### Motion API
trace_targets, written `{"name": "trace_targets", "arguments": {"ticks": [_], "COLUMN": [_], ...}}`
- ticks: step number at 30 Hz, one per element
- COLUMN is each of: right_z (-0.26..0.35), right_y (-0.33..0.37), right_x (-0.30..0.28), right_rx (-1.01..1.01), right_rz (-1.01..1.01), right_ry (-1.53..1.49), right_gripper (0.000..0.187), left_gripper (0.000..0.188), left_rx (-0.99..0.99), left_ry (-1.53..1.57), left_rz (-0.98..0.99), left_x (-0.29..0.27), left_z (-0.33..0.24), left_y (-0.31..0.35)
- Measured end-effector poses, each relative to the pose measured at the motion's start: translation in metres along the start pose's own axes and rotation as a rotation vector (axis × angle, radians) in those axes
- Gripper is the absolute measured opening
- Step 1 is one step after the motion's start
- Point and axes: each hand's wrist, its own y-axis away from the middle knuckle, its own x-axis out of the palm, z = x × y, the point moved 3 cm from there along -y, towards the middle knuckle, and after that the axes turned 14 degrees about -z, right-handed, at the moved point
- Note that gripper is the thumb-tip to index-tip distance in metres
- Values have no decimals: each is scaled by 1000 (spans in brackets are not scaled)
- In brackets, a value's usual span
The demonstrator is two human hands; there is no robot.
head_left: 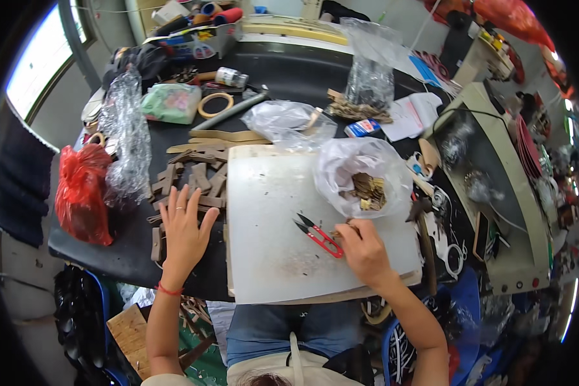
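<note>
My left hand [185,235] is open, fingers spread, over the right-hand edge of a pile of short brown strap pieces [199,177]. My right hand [365,254] is closed over the pale cutting board [270,212], its fingertips pinched near a small brownish bit that I cannot make out. Just left of those fingers lie red-handled thread snips [320,237], blades apart and pointing up and left. Beyond my right hand, an opened white plastic bag [331,164] holds many small gold-coloured metal pieces [370,190].
A red plastic bag [83,193] and bubble wrap [127,138] lie at the left. Farther back are a tape ring [215,105], a grey rod [238,110] and a clear bag [289,122]. A hammer [424,241] lies right of the board, beside a beige machine [521,238].
</note>
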Motion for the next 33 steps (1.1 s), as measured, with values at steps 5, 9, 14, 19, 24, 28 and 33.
{"name": "trace_targets", "arguments": {"ticks": [5, 9, 14, 19, 24, 28, 33], "right_z": [-4, -3, 51, 69, 73, 84, 102], "right_y": [7, 4, 11, 12, 12, 2, 7], "right_x": [-15, -21, -34, -40, -31, -23, -10], "right_rx": [49, 52, -42, 94, 415, 365, 52], "right_rz": [-76, -154, -150, -99, 3, 110, 162], "right_ry": [-26, -31, -132, -248, -499, -527, -507], "right_gripper": [25, 25, 31, 31, 25, 23, 26], "left_gripper": [38, 29, 25, 24, 23, 21, 21], "left_rx": [66, -18, -771, -1003, -973, -1029, -1100], "left_ry": [299, 705, 1401, 1508, 1441, 1439, 1420], "left_rz": [-1, 116, 401, 644, 709, 742, 790], "left_x": [-33, -42, -21, -17, -28, -40, -50], "left_z": [-83, -142, -177, -163, -151, -144, -121], "left_y": [6, 23, 56, 60, 70, 75, 88]}}
